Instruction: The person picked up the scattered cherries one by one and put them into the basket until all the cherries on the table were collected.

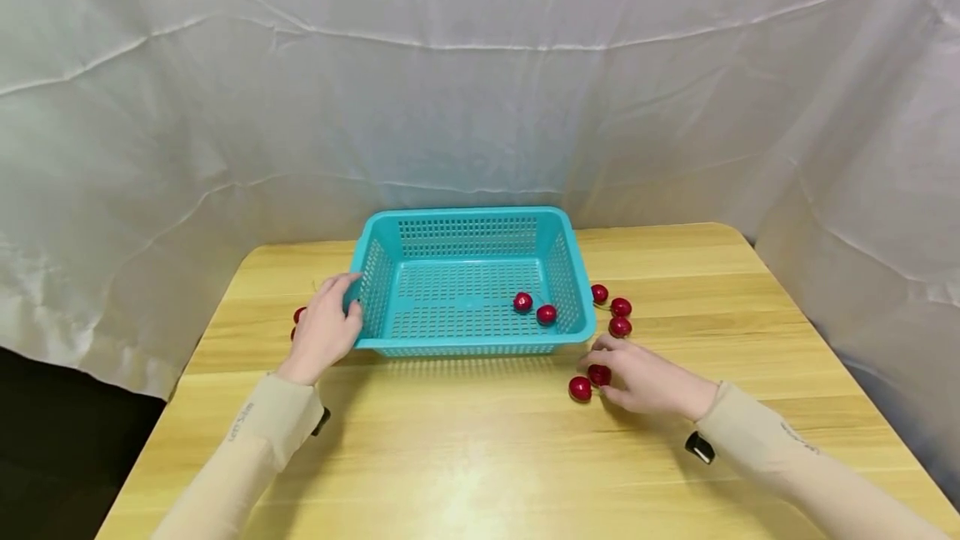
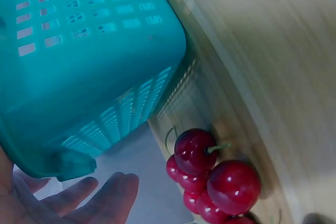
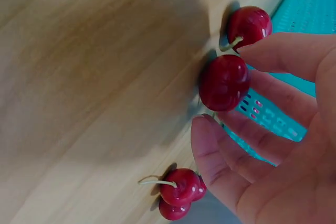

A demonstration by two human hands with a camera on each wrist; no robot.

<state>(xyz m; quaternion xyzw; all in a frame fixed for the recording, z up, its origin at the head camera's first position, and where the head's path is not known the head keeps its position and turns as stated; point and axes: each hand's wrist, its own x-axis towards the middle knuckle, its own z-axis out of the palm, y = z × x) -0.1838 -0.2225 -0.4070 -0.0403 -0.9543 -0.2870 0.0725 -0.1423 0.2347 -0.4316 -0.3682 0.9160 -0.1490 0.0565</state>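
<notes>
My left hand (image 1: 322, 330) rests at the left rim of a turquoise plastic basket (image 1: 472, 346). In the left wrist view the basket's rim lies between the thumb and the loosely extended fingers (image 2: 107, 200). My right hand (image 1: 645, 377) is low over the table, thumb and fingers curved round a dark red cherry (image 3: 224, 83). The thumb meets the cherry; one fingertip stands slightly apart from it. Another cherry (image 1: 580, 389) lies beside it. Inside the basket, toward its right end, lie two cherries, one at the left (image 1: 522, 302) and one at the right (image 1: 547, 315).
Three cherries (image 1: 620, 327) lie on the wooden table (image 1: 450, 457) just right of the basket. Left of the basket is a cluster of several cherries (image 2: 233, 187), mostly hidden by my left hand in the head view. A pale cloth (image 1: 465, 123) hangs behind the table.
</notes>
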